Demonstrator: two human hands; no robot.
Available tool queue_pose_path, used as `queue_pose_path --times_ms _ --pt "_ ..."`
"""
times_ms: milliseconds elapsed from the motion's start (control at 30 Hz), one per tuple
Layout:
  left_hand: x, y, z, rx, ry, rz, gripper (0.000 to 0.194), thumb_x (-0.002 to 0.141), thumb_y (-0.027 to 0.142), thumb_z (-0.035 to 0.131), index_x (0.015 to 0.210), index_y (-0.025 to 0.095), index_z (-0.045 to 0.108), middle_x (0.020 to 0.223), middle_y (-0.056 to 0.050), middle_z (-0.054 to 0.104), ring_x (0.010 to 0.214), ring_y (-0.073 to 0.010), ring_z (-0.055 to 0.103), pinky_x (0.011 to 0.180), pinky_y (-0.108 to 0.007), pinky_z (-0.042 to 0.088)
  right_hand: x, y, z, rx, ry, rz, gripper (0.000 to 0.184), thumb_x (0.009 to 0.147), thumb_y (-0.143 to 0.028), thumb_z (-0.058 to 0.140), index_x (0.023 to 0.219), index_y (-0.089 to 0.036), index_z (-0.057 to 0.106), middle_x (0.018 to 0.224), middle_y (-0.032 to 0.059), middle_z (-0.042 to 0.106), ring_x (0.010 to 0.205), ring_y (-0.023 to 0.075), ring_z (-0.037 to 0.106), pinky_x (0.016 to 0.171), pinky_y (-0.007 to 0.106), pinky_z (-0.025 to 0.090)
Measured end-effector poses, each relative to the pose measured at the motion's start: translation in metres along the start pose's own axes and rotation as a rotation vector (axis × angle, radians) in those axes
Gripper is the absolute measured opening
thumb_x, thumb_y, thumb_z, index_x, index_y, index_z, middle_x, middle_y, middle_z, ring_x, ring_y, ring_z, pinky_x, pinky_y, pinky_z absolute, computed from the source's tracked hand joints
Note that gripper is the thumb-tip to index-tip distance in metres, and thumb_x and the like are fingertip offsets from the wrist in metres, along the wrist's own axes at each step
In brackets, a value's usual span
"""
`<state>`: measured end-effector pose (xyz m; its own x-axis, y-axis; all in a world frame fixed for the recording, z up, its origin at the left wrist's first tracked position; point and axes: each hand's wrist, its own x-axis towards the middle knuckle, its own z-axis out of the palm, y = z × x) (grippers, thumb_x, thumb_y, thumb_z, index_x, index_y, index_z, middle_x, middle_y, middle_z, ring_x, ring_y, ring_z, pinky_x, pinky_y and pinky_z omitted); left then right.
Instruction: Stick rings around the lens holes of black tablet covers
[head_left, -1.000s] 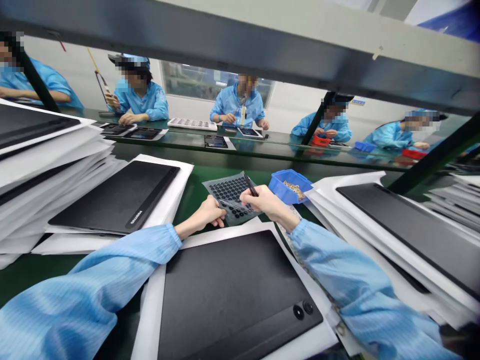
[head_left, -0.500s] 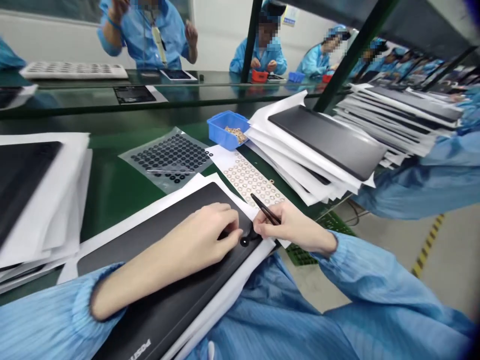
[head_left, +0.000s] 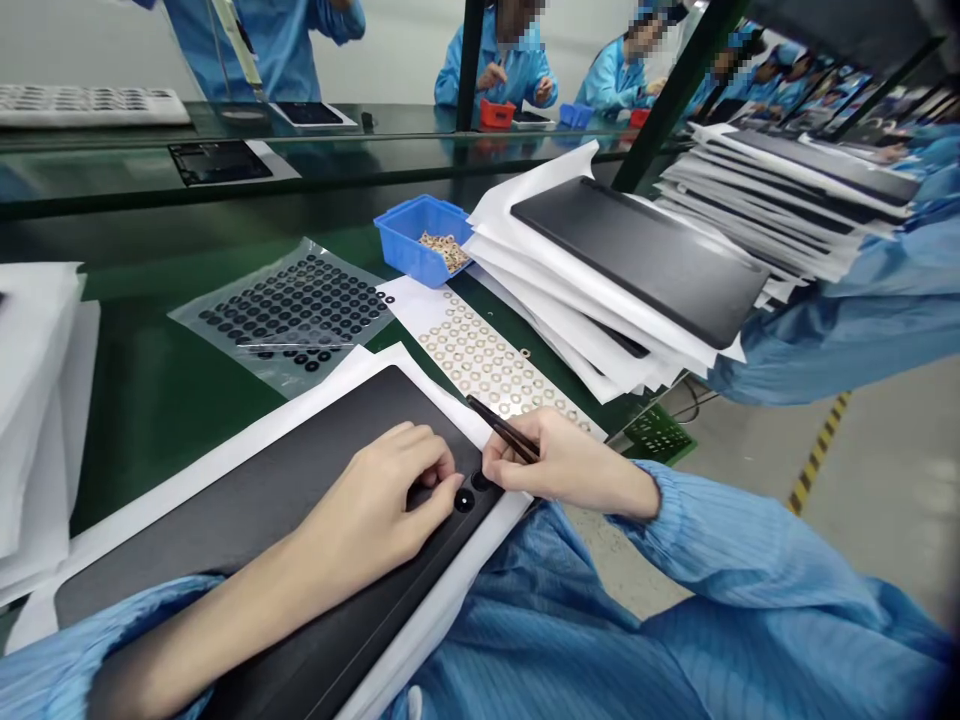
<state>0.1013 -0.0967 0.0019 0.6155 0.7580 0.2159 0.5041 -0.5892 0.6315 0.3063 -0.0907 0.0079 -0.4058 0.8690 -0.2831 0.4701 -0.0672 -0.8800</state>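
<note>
A black panel (head_left: pixel 300 500) lies on white paper across my lap and the table edge. My left hand (head_left: pixel 375 505) rests on it, fingers curled, fingertips beside two small round black dots (head_left: pixel 465 498) near the panel's corner. My right hand (head_left: pixel 555 460) pinches black tweezers (head_left: pixel 501 430), its fingertips touching the panel right next to the dots. Beyond the panel lie a clear sheet of black round pads (head_left: pixel 289 305) and a white sheet of small rings (head_left: pixel 487 360).
A blue bin (head_left: pixel 420 235) of small rings stands behind the sheets. Stacks of black panels in white paper (head_left: pixel 630 260) fill the right side; another white stack (head_left: pixel 37 400) is at left. A neighbour's blue sleeve (head_left: pixel 847 320) reaches in at right. Other workers sit across the green bench.
My head has tilted down and right a little more. The tweezers have moved from the dots' side; my right fingertips now press beside the two dots. My left hand stays on the panel.
</note>
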Motion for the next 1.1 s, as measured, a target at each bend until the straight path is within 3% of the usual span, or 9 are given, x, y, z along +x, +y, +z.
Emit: queue_pose_path --times_ms 267,467,600,667,733,867,967,1100 --pt "0.001 -0.001 0.001 -0.001 -0.004 0.002 0.018 0.086 0.023 0.045 0.071 0.02 0.054 0.066 0.0 0.054 0.064 -0.0138 0.05 0.056 -0.025 0.038 -0.003 -0.011 0.001 -0.257 0.039 -0.057 0.007 0.065 -0.013 0.054 0.062 -0.017 0.059 0.053 -0.0038 0.051 0.05 0.0081 0.044 0.044 0.018 0.033" --pt "0.0 -0.002 0.003 0.003 0.017 0.018 0.018 0.086 0.023 0.045 0.07 0.02 0.053 0.065 0.0 0.053 0.063 -0.0144 0.049 0.055 -0.026 0.038 -0.007 -0.021 0.007 -0.513 0.121 -0.109 0.029 0.065 -0.012 0.059 0.051 -0.02 0.035 0.044 -0.0062 0.033 0.043 0.0072 0.031 0.041 0.022 0.022" --pt "0.0 -0.003 0.004 0.012 0.003 0.039 0.018 0.088 0.022 0.044 0.073 0.019 0.054 0.067 0.0 0.053 0.065 -0.0148 0.049 0.056 -0.027 0.038 -0.007 -0.022 0.006 -0.541 0.091 -0.157 0.027 0.064 -0.006 0.061 0.053 -0.019 0.04 0.047 -0.0056 0.04 0.045 0.0076 0.037 0.043 0.022 0.025" --pt "0.0 -0.003 0.004 0.014 -0.002 0.044 0.018 0.088 0.021 0.044 0.073 0.019 0.054 0.067 0.0 0.052 0.065 -0.0148 0.048 0.056 -0.027 0.038 -0.007 -0.02 0.002 -0.491 0.083 -0.19 0.024 0.068 -0.009 0.063 0.054 -0.018 0.047 0.047 -0.0051 0.044 0.046 0.0076 0.04 0.045 0.022 0.027" --pt "-0.002 -0.003 0.003 0.014 -0.004 0.043 0.017 0.088 0.021 0.045 0.073 0.019 0.053 0.068 0.0 0.052 0.066 -0.015 0.048 0.057 -0.027 0.039 -0.009 -0.015 -0.003 -0.335 0.155 -0.215 0.024 0.077 -0.02 0.064 0.055 -0.018 0.054 0.046 -0.0043 0.047 0.044 0.0082 0.043 0.045 0.022 0.031" --pt "-0.007 0.0 0.002 0.03 -0.039 0.045 0.015 0.092 0.019 0.042 0.098 0.021 0.055 0.091 -0.004 0.053 0.085 -0.0174 0.049 0.071 -0.029 0.044 -0.02 -0.002 0.0 0.125 0.545 -0.279 0.04 0.092 -0.042 0.045 0.071 -0.017 0.067 0.06 0.0025 0.06 0.053 0.0122 0.054 0.051 0.025 0.042" --pt "-0.011 0.0 0.002 0.082 -0.106 0.071 0.032 0.093 0.016 0.039 0.121 0.027 0.049 0.107 -0.007 0.048 0.098 -0.0202 0.046 0.081 -0.032 0.045 -0.03 0.007 0.017 0.324 0.677 -0.297 0.052 0.095 -0.048 0.034 0.065 -0.018 0.064 0.062 0.0037 0.058 0.056 0.0135 0.055 0.054 0.027 0.046" --pt "-0.016 -0.003 0.003 0.124 -0.117 0.128 0.036 0.092 0.013 0.038 0.124 0.028 0.048 0.116 -0.008 0.042 0.105 -0.023 0.041 0.084 -0.036 0.046 -0.037 0.013 0.042 0.339 0.673 -0.252 0.022 0.091 -0.04 0.052 0.082 -0.021 0.06 0.072 0.0023 0.062 0.064 0.015 0.063 0.063 0.028 0.054"
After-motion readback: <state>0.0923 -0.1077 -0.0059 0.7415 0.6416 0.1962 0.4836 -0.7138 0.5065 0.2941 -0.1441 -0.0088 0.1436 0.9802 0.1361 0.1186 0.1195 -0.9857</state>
